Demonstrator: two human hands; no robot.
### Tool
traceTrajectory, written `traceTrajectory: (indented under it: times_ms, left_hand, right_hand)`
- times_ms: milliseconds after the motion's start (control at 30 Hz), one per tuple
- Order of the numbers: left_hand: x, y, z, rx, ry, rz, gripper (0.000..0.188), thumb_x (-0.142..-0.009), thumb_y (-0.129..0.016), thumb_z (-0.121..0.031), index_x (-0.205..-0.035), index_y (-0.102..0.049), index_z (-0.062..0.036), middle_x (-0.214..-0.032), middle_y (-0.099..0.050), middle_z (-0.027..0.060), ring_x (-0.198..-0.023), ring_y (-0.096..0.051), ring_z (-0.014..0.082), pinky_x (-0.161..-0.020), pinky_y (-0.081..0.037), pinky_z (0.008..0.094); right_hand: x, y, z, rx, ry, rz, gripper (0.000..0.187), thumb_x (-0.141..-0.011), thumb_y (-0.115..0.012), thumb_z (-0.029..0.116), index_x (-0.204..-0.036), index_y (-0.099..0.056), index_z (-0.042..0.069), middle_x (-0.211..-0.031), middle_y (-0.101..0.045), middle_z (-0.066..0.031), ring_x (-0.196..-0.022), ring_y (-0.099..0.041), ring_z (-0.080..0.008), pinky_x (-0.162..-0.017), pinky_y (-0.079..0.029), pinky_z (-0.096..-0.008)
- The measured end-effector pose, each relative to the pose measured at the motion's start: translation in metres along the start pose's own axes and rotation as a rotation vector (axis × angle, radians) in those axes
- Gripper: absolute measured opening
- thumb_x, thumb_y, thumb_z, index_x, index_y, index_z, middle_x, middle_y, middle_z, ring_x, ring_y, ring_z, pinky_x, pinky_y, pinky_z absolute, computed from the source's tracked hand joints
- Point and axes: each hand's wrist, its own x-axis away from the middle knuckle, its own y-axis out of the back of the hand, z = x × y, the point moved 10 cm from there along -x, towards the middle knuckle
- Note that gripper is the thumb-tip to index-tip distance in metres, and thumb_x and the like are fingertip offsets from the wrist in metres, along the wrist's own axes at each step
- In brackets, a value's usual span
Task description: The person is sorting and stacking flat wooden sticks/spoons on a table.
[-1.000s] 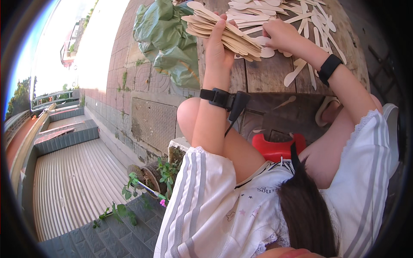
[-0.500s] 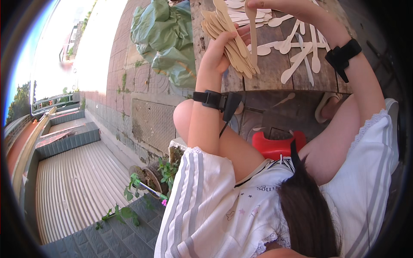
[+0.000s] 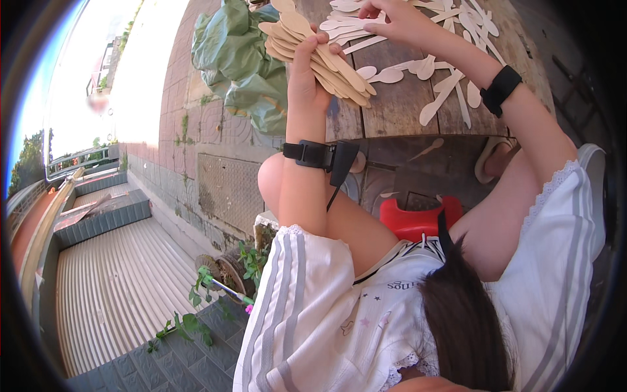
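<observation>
A fanned bundle of flat wooden spoons [image 3: 326,62] is gripped in my left hand [image 3: 309,81], with the fingers wrapped round its middle over the table's left part. My right hand [image 3: 395,23] is above a pile of loose wooden spoons [image 3: 343,27] on the table. Its thumb and forefinger are apart, with nothing visible between them. To the right of that pile, more wooden spoons [image 3: 434,108] lie scattered and crossed over one another. Both my wrists wear black straps.
The wooden plank table [image 3: 392,121] has its near edge above my knees. A green plastic bag [image 3: 241,65] bulges beside its left side. Between my legs is a red plastic stool [image 3: 418,219]. A dropped spoon [image 3: 428,149] lies on the ground under the table.
The spoon my right hand held beside the bundle is no longer in its fingers. That hand has moved down over the pile and opened. My left hand has shifted left with the bundle.
</observation>
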Motion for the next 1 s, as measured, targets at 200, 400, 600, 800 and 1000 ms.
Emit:
traceTrajectory:
  times_ms: [200,400,600,800,1000]
  left_hand:
    - [0.005,0.022,-0.052,0.114,-0.215,-0.138,0.019,-0.085,-0.054,-0.009,-0.103,-0.048,-0.0097,-0.085,-0.057,-0.0008,-0.08,-0.053,0.0144,-0.08,-0.046,0.0311]
    - [0.01,0.024,-0.068,0.135,-0.286,-0.137,0.017,-0.085,-0.053,-0.008,-0.101,-0.049,-0.0087,-0.086,-0.058,0.0001,-0.08,-0.054,0.0154,-0.083,-0.045,0.0315]
    - [0.01,0.025,-0.052,-0.089,-0.203,-0.257,0.017,-0.083,-0.056,-0.012,-0.098,-0.051,-0.0079,-0.09,-0.058,0.0034,-0.083,-0.056,0.0191,-0.08,-0.049,0.0328]
    - [0.005,0.03,-0.059,-0.342,-0.049,-0.178,0.019,-0.082,-0.057,-0.013,-0.097,-0.052,-0.0035,-0.119,-0.056,0.0212,-0.102,-0.058,0.0278,-0.08,-0.051,0.0342]
    - [0.011,0.011,-0.018,-0.497,0.27,-0.016,0.027,-0.083,-0.054,-0.015,-0.105,-0.051,0.0,-0.119,-0.055,0.026,-0.109,-0.056,0.0367,-0.084,-0.052,0.0377]
  right_hand:
    - [0.068,-0.074,0.019,0.65,0.232,0.312,0.039,-0.078,-0.067,0.025,-0.112,-0.057,0.01,-0.105,-0.055,-0.0091,-0.104,-0.051,-0.0277,-0.084,-0.045,-0.0376]
    - [0.066,-0.075,0.014,0.523,0.103,0.342,0.016,-0.077,-0.064,0.018,-0.087,-0.057,0.008,-0.096,-0.056,-0.0076,-0.095,-0.052,-0.0265,-0.076,-0.045,-0.0388]
    - [0.034,-0.047,0.023,0.566,0.189,0.224,0.013,-0.083,-0.055,0.017,-0.084,-0.054,0.005,-0.075,-0.055,-0.0107,-0.083,-0.054,-0.0254,-0.074,-0.044,-0.0379]
    - [0.017,-0.04,0.074,0.53,0.255,0.546,0.017,-0.076,-0.063,0.016,-0.086,-0.058,0.003,-0.089,-0.057,-0.013,-0.079,-0.058,-0.0277,-0.07,-0.047,-0.0364]
    - [0.018,-0.018,0.127,0.537,0.687,0.238,0.015,-0.077,-0.06,0.015,-0.086,-0.054,0.005,-0.092,-0.054,-0.0117,-0.089,-0.054,-0.0297,-0.078,-0.044,-0.0371]
